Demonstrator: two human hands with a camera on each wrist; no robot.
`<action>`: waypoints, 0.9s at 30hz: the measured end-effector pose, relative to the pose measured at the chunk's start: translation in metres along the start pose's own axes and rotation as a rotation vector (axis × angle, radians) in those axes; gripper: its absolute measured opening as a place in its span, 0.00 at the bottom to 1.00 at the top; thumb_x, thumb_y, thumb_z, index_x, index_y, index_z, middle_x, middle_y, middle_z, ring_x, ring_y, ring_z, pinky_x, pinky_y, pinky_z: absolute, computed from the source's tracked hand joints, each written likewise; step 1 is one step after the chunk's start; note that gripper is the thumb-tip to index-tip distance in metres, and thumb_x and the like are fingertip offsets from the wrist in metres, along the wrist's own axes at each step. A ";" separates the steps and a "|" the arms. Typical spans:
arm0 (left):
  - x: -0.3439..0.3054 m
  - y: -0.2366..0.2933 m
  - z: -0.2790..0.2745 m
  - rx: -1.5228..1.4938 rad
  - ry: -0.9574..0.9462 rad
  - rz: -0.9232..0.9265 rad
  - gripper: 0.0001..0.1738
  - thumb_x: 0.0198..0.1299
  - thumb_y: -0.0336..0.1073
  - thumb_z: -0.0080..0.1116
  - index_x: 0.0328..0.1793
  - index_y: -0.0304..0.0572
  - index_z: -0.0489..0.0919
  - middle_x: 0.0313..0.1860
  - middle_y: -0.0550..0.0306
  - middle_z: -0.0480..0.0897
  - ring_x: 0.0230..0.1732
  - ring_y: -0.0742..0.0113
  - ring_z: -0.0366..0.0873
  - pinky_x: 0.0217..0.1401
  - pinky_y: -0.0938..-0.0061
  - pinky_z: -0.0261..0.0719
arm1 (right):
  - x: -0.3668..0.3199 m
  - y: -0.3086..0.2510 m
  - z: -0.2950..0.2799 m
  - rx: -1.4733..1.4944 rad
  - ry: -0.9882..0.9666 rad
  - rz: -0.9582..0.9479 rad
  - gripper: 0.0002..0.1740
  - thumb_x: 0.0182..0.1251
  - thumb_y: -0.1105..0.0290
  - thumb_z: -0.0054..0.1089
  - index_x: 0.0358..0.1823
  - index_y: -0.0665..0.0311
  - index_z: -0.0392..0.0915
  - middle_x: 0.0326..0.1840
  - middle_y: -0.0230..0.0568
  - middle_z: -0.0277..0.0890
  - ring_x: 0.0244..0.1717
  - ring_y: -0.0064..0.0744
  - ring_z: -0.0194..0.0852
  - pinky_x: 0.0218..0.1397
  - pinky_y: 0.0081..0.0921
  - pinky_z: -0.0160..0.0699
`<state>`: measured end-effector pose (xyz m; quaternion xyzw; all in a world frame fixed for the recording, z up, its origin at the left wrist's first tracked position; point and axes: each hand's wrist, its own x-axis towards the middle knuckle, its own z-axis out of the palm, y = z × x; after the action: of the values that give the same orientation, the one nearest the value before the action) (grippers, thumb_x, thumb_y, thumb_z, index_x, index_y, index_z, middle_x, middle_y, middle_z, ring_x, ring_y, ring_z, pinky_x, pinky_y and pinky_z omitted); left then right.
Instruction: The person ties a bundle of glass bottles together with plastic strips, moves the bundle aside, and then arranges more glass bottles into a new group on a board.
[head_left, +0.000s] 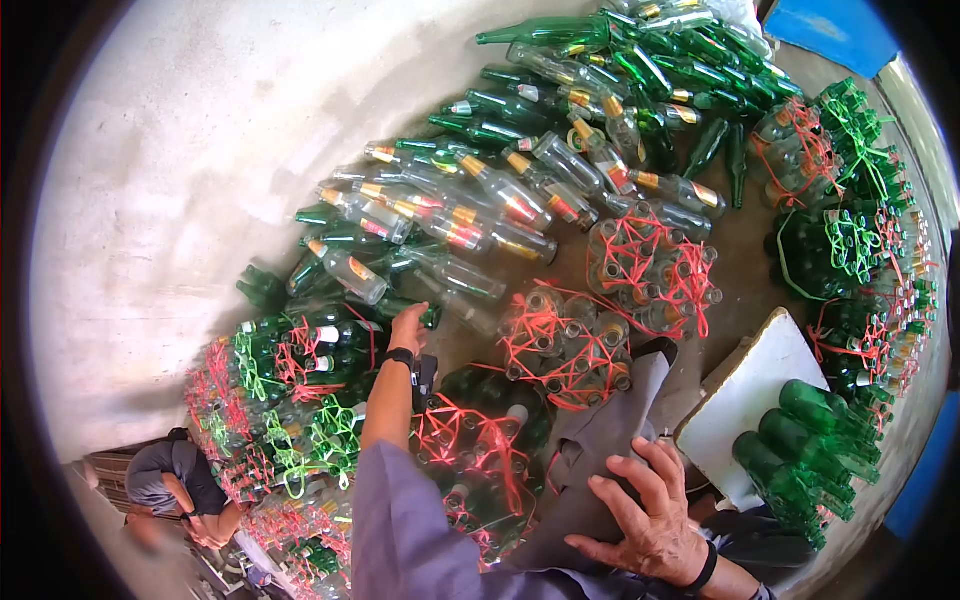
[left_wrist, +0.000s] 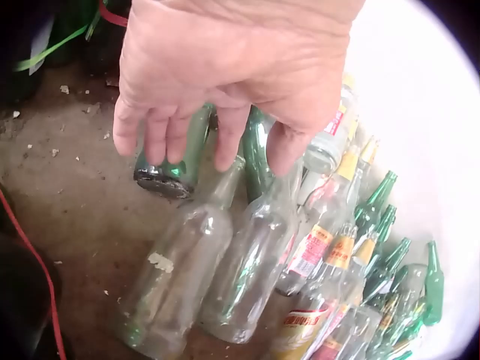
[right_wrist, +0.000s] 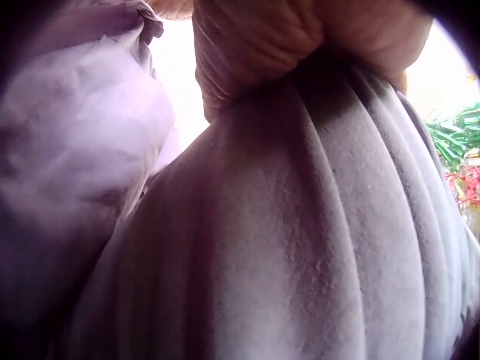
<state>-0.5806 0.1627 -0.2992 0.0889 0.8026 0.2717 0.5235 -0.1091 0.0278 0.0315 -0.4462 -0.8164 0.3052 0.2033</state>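
My left hand (head_left: pixel 407 328) reaches down to the edge of the bottle pile, fingers relaxed and pointing downward. In the left wrist view its fingertips overlap a dark green bottle (left_wrist: pixel 166 178), whose base faces the camera, and thumb and forefinger hang apart near the neck of a clear bottle (left_wrist: pixel 180 262). Another clear bottle (left_wrist: pixel 251 270) lies beside it. My right hand (head_left: pixel 650 510) rests on the grey trouser leg (head_left: pixel 610 420) with fingers spread. In the right wrist view, grey cloth (right_wrist: pixel 285 225) fills most of the picture below that hand.
Bundles of bottles tied with red string (head_left: pixel 650 270) stand before me, and more bundles (head_left: pixel 310 430) are at the left. A white board (head_left: pixel 755 400) and loose green bottles (head_left: pixel 800 440) lie at the right. Another person (head_left: pixel 180 480) bends over at lower left. A pale wall (head_left: pixel 200 200) borders the pile.
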 end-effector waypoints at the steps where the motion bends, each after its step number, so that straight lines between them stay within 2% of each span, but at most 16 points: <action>1: 0.000 0.000 0.004 0.087 0.037 0.013 0.41 0.59 0.58 0.69 0.78 0.57 0.72 0.78 0.37 0.65 0.74 0.36 0.66 0.73 0.39 0.63 | 0.000 0.000 -0.001 -0.002 0.001 0.003 0.43 0.40 0.45 0.86 0.57 0.58 0.79 0.65 0.46 0.67 0.72 0.61 0.61 0.70 0.66 0.66; 2: 0.000 0.001 0.006 0.089 0.033 0.013 0.41 0.59 0.58 0.69 0.78 0.57 0.72 0.78 0.37 0.65 0.74 0.36 0.66 0.73 0.39 0.63 | 0.001 0.000 -0.001 -0.001 -0.011 0.002 0.43 0.40 0.45 0.86 0.57 0.58 0.79 0.65 0.46 0.67 0.72 0.61 0.61 0.70 0.66 0.65; 4: 0.001 -0.003 0.005 0.105 0.025 0.010 0.43 0.59 0.55 0.70 0.81 0.62 0.69 0.83 0.45 0.62 0.78 0.34 0.60 0.72 0.36 0.63 | 0.002 -0.001 -0.002 0.002 -0.024 0.004 0.43 0.40 0.45 0.86 0.57 0.57 0.79 0.65 0.46 0.67 0.72 0.61 0.61 0.70 0.66 0.65; 5: 0.004 -0.004 0.006 0.107 0.026 0.008 0.43 0.59 0.55 0.70 0.81 0.62 0.69 0.83 0.45 0.62 0.78 0.34 0.60 0.72 0.36 0.63 | 0.002 -0.001 -0.003 0.005 -0.034 0.009 0.43 0.41 0.45 0.86 0.57 0.57 0.79 0.66 0.45 0.67 0.72 0.61 0.61 0.71 0.66 0.65; 7: 0.010 -0.003 0.009 0.028 -0.001 -0.023 0.45 0.60 0.53 0.71 0.83 0.62 0.66 0.85 0.53 0.59 0.80 0.34 0.56 0.72 0.35 0.64 | 0.003 -0.001 -0.003 0.011 -0.043 0.016 0.42 0.41 0.45 0.86 0.57 0.57 0.79 0.66 0.45 0.67 0.72 0.61 0.61 0.71 0.65 0.64; 11: 0.033 -0.009 0.021 -0.069 0.005 -0.054 0.44 0.62 0.50 0.71 0.83 0.61 0.66 0.87 0.55 0.57 0.82 0.34 0.53 0.72 0.35 0.64 | 0.005 0.001 0.000 0.005 -0.051 0.000 0.41 0.42 0.44 0.85 0.56 0.56 0.80 0.65 0.44 0.68 0.72 0.60 0.62 0.72 0.63 0.64; 13: 0.034 -0.014 0.024 0.008 0.003 0.056 0.44 0.63 0.51 0.68 0.84 0.57 0.65 0.84 0.49 0.63 0.82 0.39 0.56 0.71 0.36 0.66 | 0.005 0.002 0.000 0.001 -0.042 -0.011 0.41 0.43 0.43 0.85 0.56 0.56 0.80 0.64 0.43 0.69 0.72 0.59 0.62 0.72 0.63 0.65; 16: 0.032 -0.019 0.029 -0.050 -0.005 0.087 0.42 0.63 0.50 0.68 0.81 0.52 0.68 0.83 0.48 0.64 0.81 0.41 0.58 0.70 0.36 0.67 | 0.006 0.001 0.001 0.015 -0.016 -0.004 0.40 0.42 0.44 0.85 0.55 0.56 0.81 0.64 0.43 0.70 0.71 0.59 0.62 0.72 0.63 0.65; 19: 0.027 -0.026 0.028 -0.128 0.014 -0.002 0.39 0.63 0.49 0.69 0.78 0.47 0.70 0.82 0.47 0.64 0.80 0.42 0.59 0.70 0.37 0.67 | 0.006 0.000 0.001 0.026 -0.004 0.001 0.40 0.42 0.44 0.85 0.55 0.56 0.81 0.64 0.43 0.70 0.72 0.59 0.62 0.72 0.63 0.65; 20: 0.024 -0.032 0.034 -0.160 0.008 -0.039 0.37 0.62 0.48 0.70 0.75 0.43 0.73 0.82 0.45 0.63 0.77 0.41 0.64 0.66 0.38 0.74 | 0.006 0.000 0.001 0.026 -0.005 0.006 0.40 0.42 0.45 0.85 0.55 0.56 0.81 0.64 0.43 0.70 0.72 0.59 0.62 0.72 0.63 0.64; 21: 0.028 -0.042 0.034 -0.160 0.009 -0.043 0.37 0.62 0.48 0.70 0.75 0.43 0.73 0.82 0.45 0.63 0.77 0.41 0.64 0.66 0.38 0.74 | 0.005 -0.001 0.001 0.025 -0.009 0.012 0.39 0.42 0.45 0.85 0.55 0.56 0.81 0.64 0.43 0.70 0.72 0.59 0.62 0.72 0.63 0.64; 23: 0.037 -0.056 0.035 -0.080 -0.171 -0.232 0.36 0.62 0.47 0.70 0.74 0.41 0.74 0.82 0.42 0.62 0.72 0.36 0.70 0.58 0.38 0.82 | 0.005 -0.001 0.001 0.025 -0.013 0.012 0.39 0.42 0.45 0.85 0.55 0.56 0.81 0.64 0.43 0.70 0.72 0.59 0.62 0.72 0.63 0.64; 24: 0.032 -0.055 0.037 0.089 -0.215 -0.197 0.35 0.63 0.46 0.69 0.74 0.38 0.74 0.83 0.40 0.60 0.66 0.31 0.75 0.49 0.38 0.87 | 0.004 -0.001 0.001 0.023 -0.013 0.013 0.39 0.43 0.45 0.85 0.55 0.56 0.81 0.64 0.43 0.70 0.72 0.58 0.62 0.72 0.63 0.64; 27: 0.020 -0.050 0.047 0.171 -0.151 -0.205 0.35 0.64 0.44 0.68 0.74 0.37 0.74 0.84 0.40 0.58 0.64 0.27 0.75 0.49 0.38 0.87 | 0.005 0.000 0.001 0.018 -0.014 0.009 0.39 0.43 0.45 0.85 0.55 0.56 0.81 0.64 0.42 0.70 0.72 0.58 0.62 0.73 0.63 0.64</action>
<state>-0.5404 0.1457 -0.3561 0.0710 0.7861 0.1398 0.5979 -0.1121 0.0312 0.0313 -0.4459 -0.8130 0.3166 0.1999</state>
